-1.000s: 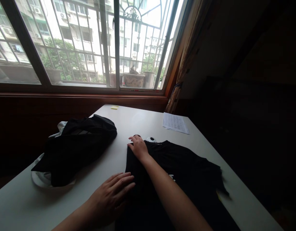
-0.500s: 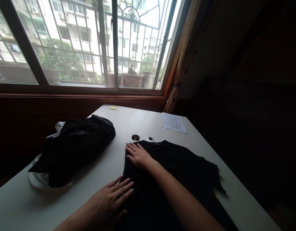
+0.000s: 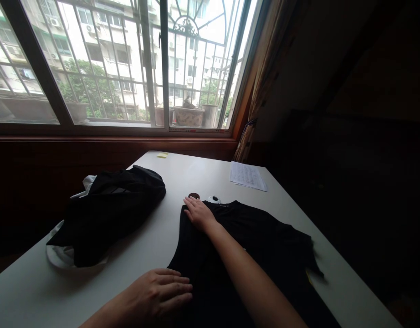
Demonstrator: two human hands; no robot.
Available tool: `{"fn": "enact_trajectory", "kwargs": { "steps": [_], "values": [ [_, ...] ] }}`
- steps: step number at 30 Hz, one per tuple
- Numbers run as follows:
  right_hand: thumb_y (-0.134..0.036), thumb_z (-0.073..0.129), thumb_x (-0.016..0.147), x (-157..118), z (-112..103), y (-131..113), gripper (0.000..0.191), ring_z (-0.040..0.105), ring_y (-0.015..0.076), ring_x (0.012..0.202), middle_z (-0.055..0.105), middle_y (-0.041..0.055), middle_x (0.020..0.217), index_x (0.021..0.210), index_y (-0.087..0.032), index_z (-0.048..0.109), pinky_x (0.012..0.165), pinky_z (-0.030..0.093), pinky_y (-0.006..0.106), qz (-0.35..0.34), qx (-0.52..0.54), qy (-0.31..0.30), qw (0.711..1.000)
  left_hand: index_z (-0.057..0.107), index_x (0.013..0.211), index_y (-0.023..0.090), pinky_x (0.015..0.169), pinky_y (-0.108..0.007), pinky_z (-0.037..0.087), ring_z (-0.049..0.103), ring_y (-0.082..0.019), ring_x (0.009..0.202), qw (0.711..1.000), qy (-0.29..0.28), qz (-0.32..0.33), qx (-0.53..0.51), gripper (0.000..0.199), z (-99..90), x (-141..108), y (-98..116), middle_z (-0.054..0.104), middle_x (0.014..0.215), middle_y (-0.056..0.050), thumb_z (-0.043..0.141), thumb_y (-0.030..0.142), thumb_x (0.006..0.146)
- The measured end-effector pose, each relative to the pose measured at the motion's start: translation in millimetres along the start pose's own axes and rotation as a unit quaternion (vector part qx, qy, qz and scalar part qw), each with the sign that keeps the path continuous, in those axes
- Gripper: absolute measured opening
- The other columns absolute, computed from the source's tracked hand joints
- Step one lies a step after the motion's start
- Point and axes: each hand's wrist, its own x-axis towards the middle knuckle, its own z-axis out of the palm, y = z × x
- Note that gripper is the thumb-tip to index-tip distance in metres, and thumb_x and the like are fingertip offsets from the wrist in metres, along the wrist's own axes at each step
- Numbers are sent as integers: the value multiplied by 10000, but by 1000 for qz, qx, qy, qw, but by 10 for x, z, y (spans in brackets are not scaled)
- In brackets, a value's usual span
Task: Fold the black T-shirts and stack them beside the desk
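A black garment (image 3: 268, 228) lies spread over the near right part of the white table (image 3: 210, 173). On its upper left corner rests my right hand (image 3: 200, 214), palm down with the fingers extended. My left hand (image 3: 162, 291) lies lower, across the garment's left edge, its fingers stretched onto the dark cloth. Neither hand grips anything visible. Left of them, a heap of black clothing (image 3: 110, 214) sits on the table with white cloth (image 3: 89, 182) showing from under it.
Printed papers (image 3: 247, 175) lie at the back right, and a yellow note (image 3: 162, 155) at the back left. A round hole (image 3: 194, 196) and a small white ring-shaped item (image 3: 214, 199) are just beyond the garment. Behind the table stands a barred window (image 3: 128, 68) with a curtain (image 3: 254, 105).
My left hand has slid down along the garment's left edge. My right hand has shifted slightly right and its fingers are closer together. More of the garment's left edge now shows.
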Motion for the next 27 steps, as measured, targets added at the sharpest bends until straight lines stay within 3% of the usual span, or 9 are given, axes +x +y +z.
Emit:
{"fn": "enact_trajectory", "kwargs": {
  "steps": [6,9,12,15,20,27],
  "values": [
    [-247,398,1025,-205,-232,-177,490,317,235,1495,409,129,1583,1488,-104,471,1239,270,424,-28,5,40,999,447,1475,134,1192,-427,404,452,-252,1417,998,-17,-28,60,538,38,-19,-110,552,1473,-104,513,88,943],
    [-354,414,1041,-509,-354,-256,506,311,217,1498,399,94,1592,1499,-144,462,1240,276,406,-97,28,-4,995,434,1492,147,1184,-423,412,468,-251,1405,996,-44,-35,74,544,77,-28,-139,520,1500,-88,533,127,958],
    [-470,404,1041,-857,-400,-274,593,254,227,1519,320,88,1626,1550,-167,372,1248,243,447,-135,47,-77,987,506,1438,163,1132,-378,479,579,-235,1308,996,-48,-39,59,498,109,-32,-132,588,1439,-69,575,162,945],
    [-495,372,1046,-1065,-394,-259,617,202,218,1534,243,66,1653,1580,-195,298,1258,195,463,-111,49,-108,987,573,1366,186,1066,-352,539,660,-223,1203,997,-28,-48,50,431,132,-30,-117,650,1369,-46,594,175,935],
    [-506,375,1041,-1101,-442,-277,639,174,213,1541,220,63,1659,1588,-191,273,1265,162,458,-78,53,-121,988,594,1310,195,1038,-336,547,676,-198,1167,998,-6,-47,48,347,150,-29,-122,687,1318,-49,542,142,971],
    [-563,410,1015,-1316,-654,-213,679,164,227,1543,210,48,1663,1589,-225,274,1263,154,474,-62,60,-146,986,550,1373,217,938,-410,573,637,-265,1141,993,-33,-82,82,480,153,-28,-86,652,1332,-73,608,137,903]
  ]
}}
